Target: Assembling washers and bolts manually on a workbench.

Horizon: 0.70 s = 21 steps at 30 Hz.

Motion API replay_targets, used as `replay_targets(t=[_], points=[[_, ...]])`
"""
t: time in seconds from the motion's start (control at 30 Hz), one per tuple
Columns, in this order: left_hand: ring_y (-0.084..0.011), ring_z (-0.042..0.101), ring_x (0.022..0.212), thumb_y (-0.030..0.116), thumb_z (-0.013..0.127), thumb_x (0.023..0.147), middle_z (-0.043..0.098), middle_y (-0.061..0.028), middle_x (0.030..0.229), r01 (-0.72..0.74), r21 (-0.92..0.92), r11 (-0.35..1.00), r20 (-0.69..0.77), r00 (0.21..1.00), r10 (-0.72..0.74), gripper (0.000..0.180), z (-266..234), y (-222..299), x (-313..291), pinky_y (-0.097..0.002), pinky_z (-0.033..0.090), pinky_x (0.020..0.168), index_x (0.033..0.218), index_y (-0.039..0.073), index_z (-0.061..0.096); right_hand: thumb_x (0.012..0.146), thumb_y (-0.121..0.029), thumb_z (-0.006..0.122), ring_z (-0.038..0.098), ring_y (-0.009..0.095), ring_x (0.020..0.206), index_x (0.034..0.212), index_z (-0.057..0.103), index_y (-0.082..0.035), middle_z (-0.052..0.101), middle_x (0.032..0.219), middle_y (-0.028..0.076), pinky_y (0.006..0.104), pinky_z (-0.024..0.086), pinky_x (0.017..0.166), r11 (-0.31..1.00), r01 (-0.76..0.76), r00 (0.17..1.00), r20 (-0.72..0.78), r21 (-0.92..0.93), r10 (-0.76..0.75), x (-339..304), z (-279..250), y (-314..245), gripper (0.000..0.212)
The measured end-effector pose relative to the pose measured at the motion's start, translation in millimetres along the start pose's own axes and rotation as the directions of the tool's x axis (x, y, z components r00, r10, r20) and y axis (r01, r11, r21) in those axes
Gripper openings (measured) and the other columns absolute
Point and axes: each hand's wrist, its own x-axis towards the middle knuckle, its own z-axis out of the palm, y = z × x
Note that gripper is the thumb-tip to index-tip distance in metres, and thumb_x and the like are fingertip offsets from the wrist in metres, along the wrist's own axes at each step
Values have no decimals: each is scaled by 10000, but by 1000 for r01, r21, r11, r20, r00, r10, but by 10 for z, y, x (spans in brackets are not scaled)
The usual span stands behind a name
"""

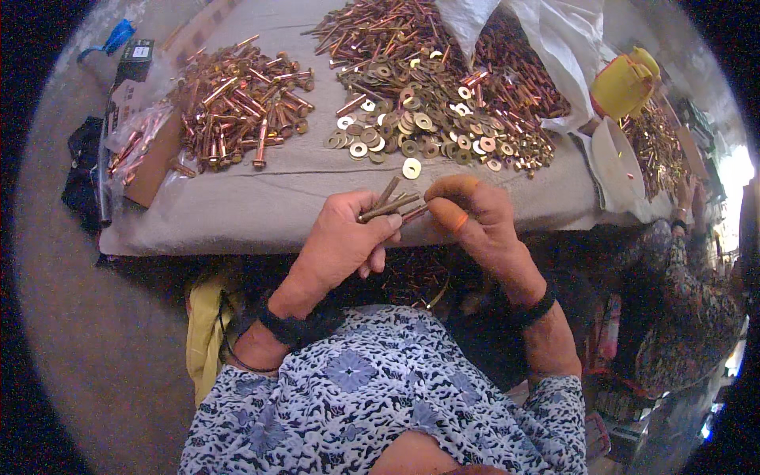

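Note:
Several long brass-coloured bolts (386,208) are gripped in my left hand (336,237), fanned out between thumb and fingers just over the table's near edge. My right hand (487,226), with orange finger covers on thumb and forefinger, pinches the tip of one bolt that points right from the left hand. Whether a small part sits between those fingertips is hidden. Beyond the hands, one loose washer (411,168) lies at the near side of a heap of flat washers (419,123).
A heap of bolts (245,111) lies at left beside a cardboard box (150,166). More bolts (380,32) are piled at the back. Small metal parts (522,95) lie by white plastic sheeting (574,63) and a white bowl (617,162). Another person's arm (679,214) reaches in at far right.

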Motion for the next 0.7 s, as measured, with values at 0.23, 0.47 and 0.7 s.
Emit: replay_targets(t=[0.23, 0.47, 0.7], points=[[-74, 505, 409, 116, 550, 806, 545, -35, 642, -100, 76, 992, -46, 994, 104, 171, 80, -55, 4, -194, 377, 323, 900, -27, 545, 813, -190, 569, 566, 197, 581, 825, 588, -14, 559, 659, 155, 326, 424, 516, 965, 8, 1000, -23, -263, -14, 9, -18, 18, 177], [-69, 498, 404, 121, 552, 809, 556, -39, 652, -70, -49, 996, -109, 992, 64, 158, 66, -66, 52, -187, 371, 323, 882, -19, 547, 818, -200, 572, 506, 146, 540, 812, 593, -13, 557, 608, 71, 308, 404, 492, 984, 156, 967, -214, 81, -136, 10, 118, 218, 188], [-64, 488, 395, 121, 553, 811, 570, -41, 670, -89, -63, 994, -83, 993, 84, 148, 71, -104, 58, -178, 364, 317, 876, -12, 549, 796, -160, 585, 554, 147, 651, 859, 588, -18, 590, 712, 56, 270, 444, 587, 970, -190, 963, -166, 148, 214, -31, 12, 41, 156]])
